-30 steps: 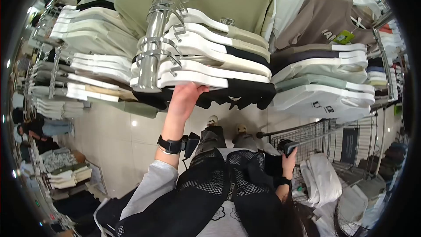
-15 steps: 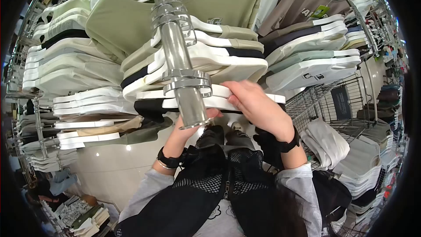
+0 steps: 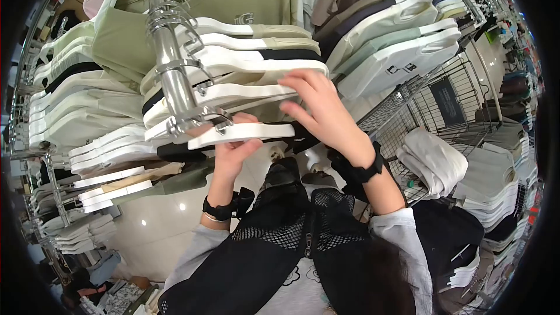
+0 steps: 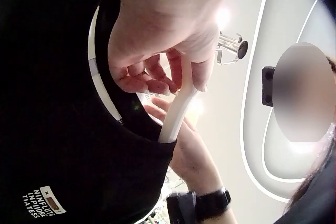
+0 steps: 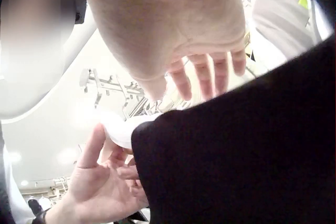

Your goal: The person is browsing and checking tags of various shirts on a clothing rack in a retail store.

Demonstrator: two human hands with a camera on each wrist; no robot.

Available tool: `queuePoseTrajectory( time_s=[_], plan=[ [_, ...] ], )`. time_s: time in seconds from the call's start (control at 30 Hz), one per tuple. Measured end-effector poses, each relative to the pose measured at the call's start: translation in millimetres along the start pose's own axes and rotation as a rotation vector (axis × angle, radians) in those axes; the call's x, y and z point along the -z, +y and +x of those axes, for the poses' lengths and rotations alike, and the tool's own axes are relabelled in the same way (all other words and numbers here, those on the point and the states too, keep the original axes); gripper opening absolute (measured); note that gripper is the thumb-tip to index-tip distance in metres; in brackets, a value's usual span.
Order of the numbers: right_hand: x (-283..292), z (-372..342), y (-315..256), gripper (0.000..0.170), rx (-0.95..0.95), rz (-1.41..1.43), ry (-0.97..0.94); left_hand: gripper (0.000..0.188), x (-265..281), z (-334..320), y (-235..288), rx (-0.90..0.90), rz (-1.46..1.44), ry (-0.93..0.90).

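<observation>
Head view: pinches the white hanger (image 3: 265, 132) between thumb and fingers of the left hand (image 3: 231, 154), right by the front end of the chrome rail (image 3: 174, 79), and reaches the right hand (image 3: 324, 105), fingers stretched and holding nothing, close to the neighbouring hangers (image 3: 242, 91). Over to the left wrist: clasps that hanger where tucked inside a black garment (image 4: 68, 134); at the right wrist, dangles straight, parted fingers beyond the dark cloth's edge.

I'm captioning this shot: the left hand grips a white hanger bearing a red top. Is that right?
Not quite: the top is black, not red, as the left wrist view shows. The left hand does grip its white hanger.
</observation>
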State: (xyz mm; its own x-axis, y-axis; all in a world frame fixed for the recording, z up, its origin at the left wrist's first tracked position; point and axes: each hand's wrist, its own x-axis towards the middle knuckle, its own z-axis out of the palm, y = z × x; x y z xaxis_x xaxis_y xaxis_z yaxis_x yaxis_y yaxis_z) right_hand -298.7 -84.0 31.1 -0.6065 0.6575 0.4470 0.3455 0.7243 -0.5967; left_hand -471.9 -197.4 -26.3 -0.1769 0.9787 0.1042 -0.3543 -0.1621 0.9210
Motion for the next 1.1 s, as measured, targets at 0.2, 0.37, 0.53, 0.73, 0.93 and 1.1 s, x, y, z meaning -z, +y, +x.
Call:
queuePoseTrajectory(
  time_s=[0.2, 0.37, 0.53, 0.73, 0.93, 1.1],
  plan=[
    [17.5, -81.8, 25.5, 0.031, -0.151, -0.035, -0.155, 0.028, -17.0, -12.9, -6.4, -0.032, -0.043, 0.156],
    [15.9, -127.6, 59.0, 0.017, -0.616, 0.412, 0.138, 0.017, -18.2, -18.8, -17.5, -0.151, 0.266, 0.252],
    [-2.6, -161.3, 107.2, 0.013, -0.643, 0.432, 0.23, 0.025, -10.4, -33.3, -32.8, -0.388, 1.489, 0.3],
    [-23.8, -170.1, 117.1, 0.029, -0.645, 0.37, 0.231, 0.015, -26.5, -60.8, -37.0, -0.418, 1.501, 0.459],
    [-30.2, -175.4, 101.0, 0.033, -0.651, 0.207, 0.203, 0.032, -31.7, -42.0, 3.5, 0.202, 1.521, 0.505],
    [-36.1, -171.7, 108.5, 0.035, -0.71, 0.188, 0.143, 0.042, 4.1, -16.6, 11.6, 0.316, 1.391, 0.31]
  ],
)
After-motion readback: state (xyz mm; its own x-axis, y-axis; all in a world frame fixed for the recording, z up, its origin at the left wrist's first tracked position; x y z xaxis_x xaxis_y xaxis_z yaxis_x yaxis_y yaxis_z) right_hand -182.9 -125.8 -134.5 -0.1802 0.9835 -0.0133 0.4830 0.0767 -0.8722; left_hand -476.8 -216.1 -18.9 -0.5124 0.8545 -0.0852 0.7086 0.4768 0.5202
